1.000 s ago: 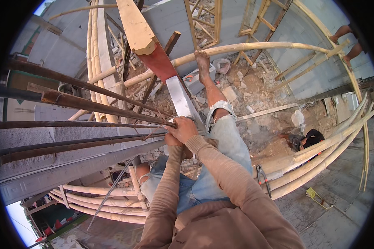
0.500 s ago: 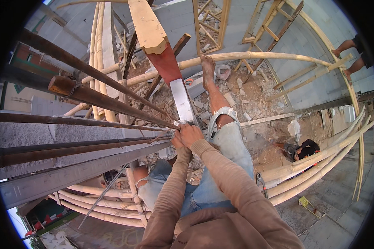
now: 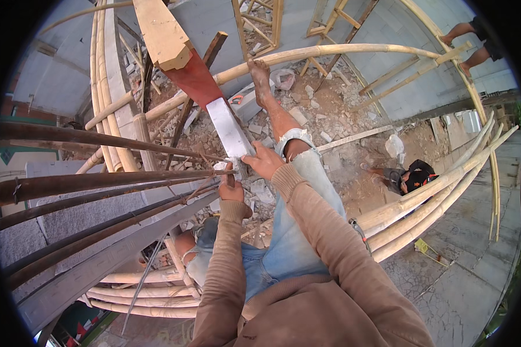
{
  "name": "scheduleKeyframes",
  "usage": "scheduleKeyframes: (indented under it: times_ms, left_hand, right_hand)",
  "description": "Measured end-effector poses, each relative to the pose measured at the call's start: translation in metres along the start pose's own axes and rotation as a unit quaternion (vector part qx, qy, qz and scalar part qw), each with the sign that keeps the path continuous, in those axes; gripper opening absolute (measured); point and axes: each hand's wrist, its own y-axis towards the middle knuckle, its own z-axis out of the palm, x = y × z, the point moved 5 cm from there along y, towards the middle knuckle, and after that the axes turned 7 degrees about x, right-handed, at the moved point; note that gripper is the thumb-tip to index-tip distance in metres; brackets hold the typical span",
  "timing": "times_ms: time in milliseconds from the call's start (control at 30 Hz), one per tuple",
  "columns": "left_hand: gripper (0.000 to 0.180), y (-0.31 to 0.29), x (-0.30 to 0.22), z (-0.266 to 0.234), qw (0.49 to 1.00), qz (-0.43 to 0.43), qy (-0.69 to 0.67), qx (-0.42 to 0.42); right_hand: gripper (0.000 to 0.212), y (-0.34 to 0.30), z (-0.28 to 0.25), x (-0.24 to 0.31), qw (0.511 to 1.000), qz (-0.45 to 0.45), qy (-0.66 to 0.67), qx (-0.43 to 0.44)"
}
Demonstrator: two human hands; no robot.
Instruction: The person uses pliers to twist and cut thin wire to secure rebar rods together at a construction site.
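Note:
My left hand point(image 3: 231, 189) is closed at the ends of several long rusty steel bars point(image 3: 98, 184) that run in from the left. One of its digits stands up against a bar's tip; what lies inside the fist is partly hidden. My right hand point(image 3: 266, 162) is just to the right, its fingers apart and reaching left. Its fingertips touch the near end of a pale, flat-faced beam point(image 3: 228, 127). Beyond that pale stretch, the beam continues as a red part point(image 3: 195, 81) and a yellowish wooden part point(image 3: 163, 34).
Bamboo poles point(image 3: 330, 53) cross ahead, with my bare foot point(image 3: 259, 72) against one. More bamboo poles point(image 3: 422, 214) are at the right. Rubble point(image 3: 336, 139) covers the ground below. One person point(image 3: 417, 176) is below right; another person's legs point(image 3: 469, 46) show at upper right.
My hands, together at the bar ends before, have come apart. The right one has moved up onto the pale beam's end, while the left stays at the bars. The whole view has shifted.

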Motion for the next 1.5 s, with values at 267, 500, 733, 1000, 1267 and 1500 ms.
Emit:
scheduleKeyframes:
  times_ms: [267,500,733,1000,1267,1500]
  left_hand:
    - [0.049,-0.010,-0.037,0.050,0.968,-0.089,0.037,-0.234]
    - [0.051,-0.008,-0.031,0.047,0.965,-0.113,0.080,-0.221]
    - [0.054,-0.028,-0.032,0.044,0.964,-0.121,0.107,-0.212]
    - [0.058,-0.027,-0.032,0.046,0.963,-0.122,0.132,-0.201]
    - [0.062,-0.007,-0.017,0.035,0.939,-0.134,0.274,-0.156]
    - [0.068,-0.014,-0.050,0.039,0.957,-0.233,0.151,-0.089]
  right_hand:
    - [0.054,0.002,0.016,-0.013,0.992,0.007,-0.028,0.123]
    - [0.033,-0.008,0.054,0.035,0.990,-0.016,-0.117,0.083]
    - [0.017,0.000,0.052,0.037,0.988,-0.032,-0.144,0.054]
    - [0.022,0.003,0.055,0.033,0.990,-0.017,-0.112,0.081]
    - [0.048,-0.018,-0.005,0.033,0.982,0.061,-0.156,0.085]
    - [0.039,-0.050,-0.093,0.044,0.965,0.018,-0.257,-0.038]
